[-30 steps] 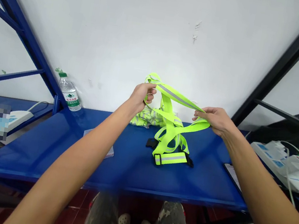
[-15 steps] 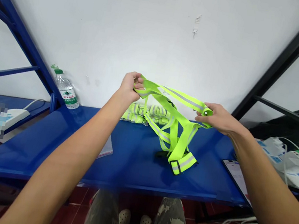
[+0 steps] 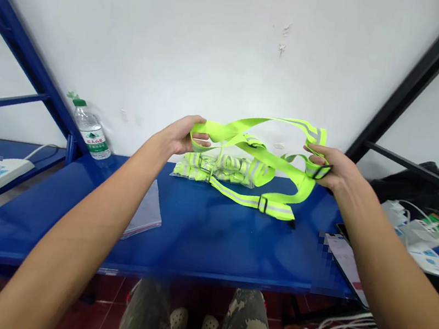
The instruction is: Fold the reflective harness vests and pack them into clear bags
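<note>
Reflective vest point(image 3: 274, 161) hangs spread above the blue steel surface point(image 3: 206, 246), its buckled lower strap resting at 12 o'clock; left hand point(image 3: 182, 136) and right hand point(image 3: 323, 167) each grip webbing, held apart to open it out, above bagged vests point(image 3: 213, 168).

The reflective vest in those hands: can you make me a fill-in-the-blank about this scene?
The left hand and right hand hold up a reflective vest above a shelf painted ____.
The low strap carries a black ____.
Behind it lies a clear plastic bag of more folded ____.
A water bottle stands at the shelf's back ____ corner.
Answers: blue; buckle; vests; left.
</note>
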